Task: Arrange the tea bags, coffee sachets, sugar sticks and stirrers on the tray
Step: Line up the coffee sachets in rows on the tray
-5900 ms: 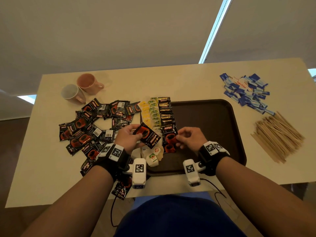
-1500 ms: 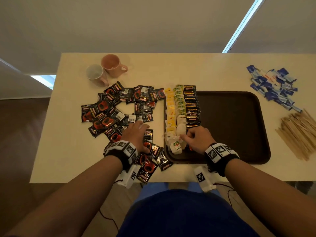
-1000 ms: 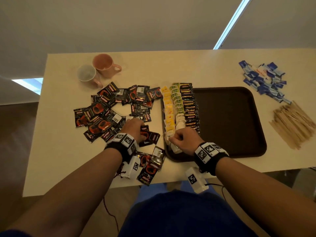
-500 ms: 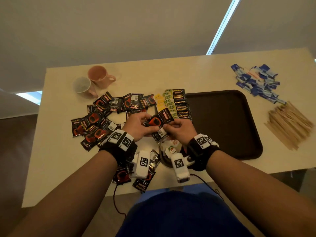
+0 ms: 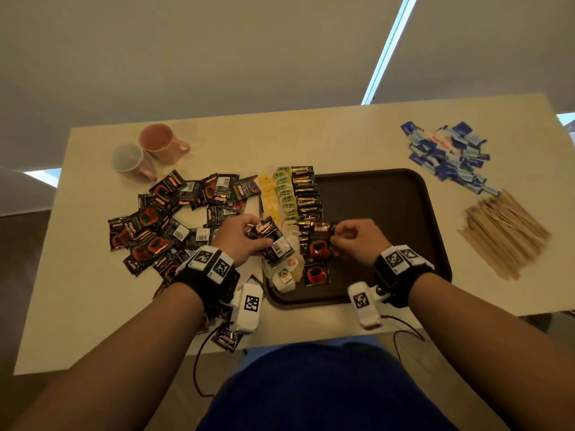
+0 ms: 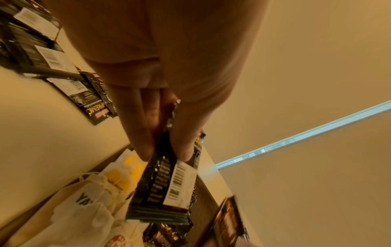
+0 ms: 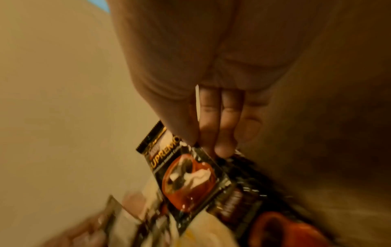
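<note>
Cream table carries everything, and your brown tray sits at its middle with most of its floor bare, room you will likely need for the sugar sticks and stirrers heaped well apart on the right. Loose coffee sachets sprawl left of the tray, close to your feeding hand. Along the tray's left edge run 3 neat rows: yellow tea bags, green ones, then dark sachets overlapped like shingles, so each label shows. 2 mugs stand at the far left. Your left hand pinches a small stack of sachets between thumb and fingers, barcode side up, held just over the tea bags as a ready supply. Your right hand pinches 1 sachet by its top edge, fingertips pressed together on it, cup picture facing up, at the near end of the dark row, probably its next place.
</note>
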A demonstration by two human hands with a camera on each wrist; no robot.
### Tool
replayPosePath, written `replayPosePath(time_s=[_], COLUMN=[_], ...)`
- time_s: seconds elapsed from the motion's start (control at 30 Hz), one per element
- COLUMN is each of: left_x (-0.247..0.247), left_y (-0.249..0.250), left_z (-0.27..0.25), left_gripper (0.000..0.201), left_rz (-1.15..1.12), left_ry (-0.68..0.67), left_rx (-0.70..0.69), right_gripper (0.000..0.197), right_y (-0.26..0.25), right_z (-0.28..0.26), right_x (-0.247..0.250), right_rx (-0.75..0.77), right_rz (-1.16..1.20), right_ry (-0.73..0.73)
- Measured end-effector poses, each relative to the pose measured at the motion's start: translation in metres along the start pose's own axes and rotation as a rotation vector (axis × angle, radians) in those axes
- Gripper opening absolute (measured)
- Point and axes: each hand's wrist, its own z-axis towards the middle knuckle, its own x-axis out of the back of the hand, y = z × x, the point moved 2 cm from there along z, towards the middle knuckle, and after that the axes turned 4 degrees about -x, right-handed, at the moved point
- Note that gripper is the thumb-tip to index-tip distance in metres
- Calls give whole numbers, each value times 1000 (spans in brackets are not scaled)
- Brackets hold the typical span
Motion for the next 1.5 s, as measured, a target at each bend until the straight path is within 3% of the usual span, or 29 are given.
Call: replayPosePath(time_s=[0.13,0.3,0.53,0.77,1.03,1.3,1.4,1.5], left_x=[-8,-14,-10,-7,-9,-15,-16,-16], left_y=[1,0,0,-3,-4,7,10,14], left_z=[-5,-8,-14,-15,-17,-18,-17,-17], left_gripper=[36,35,46,38,42,26,27,21], left_rz=[37,62,69,54,27,-26,-10,56], left_ry=[9,21,8,9,0,-11,-21,1], left_rx=[3,5,16,16,15,-8,-21,-79], right_gripper=[15,3,12,5,8,19,23,40], right_y=[21,38,46,42,42,26,19,9], right_z=[1,5,6,11,7,3,4,3], right_x=[-10,-25,-34,-36,-33,-20,-19,-24], right_rx=[-35,-77,-79,-103,-93,-37,-1,42], right_rz=[-313,-388,-396,-380,-381,-373,-333,-208], right_ry=[-189,-190,-94,-52,-55,69,65,15])
